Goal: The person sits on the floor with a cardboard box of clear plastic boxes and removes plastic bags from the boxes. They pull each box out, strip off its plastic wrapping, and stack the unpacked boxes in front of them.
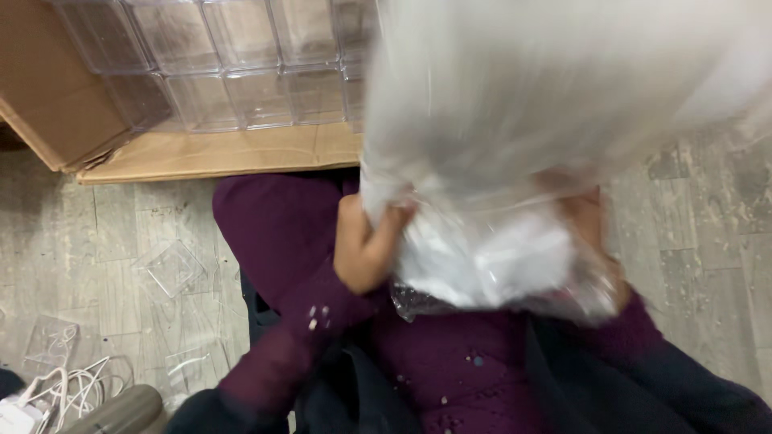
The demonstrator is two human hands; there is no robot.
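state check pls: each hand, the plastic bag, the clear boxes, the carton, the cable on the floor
left hand: fist shut on the plastic bag's edge
right hand: behind the bag film, seems to grip it; blurred
plastic bag: held up, motion-blurred, white contents bunched at the bottom
clear boxes: upright in rows inside the carton, look empty
cardboard carton: open, flap down on the floor
loose clear pieces: flat on the floor
white cable: tangled on the floor
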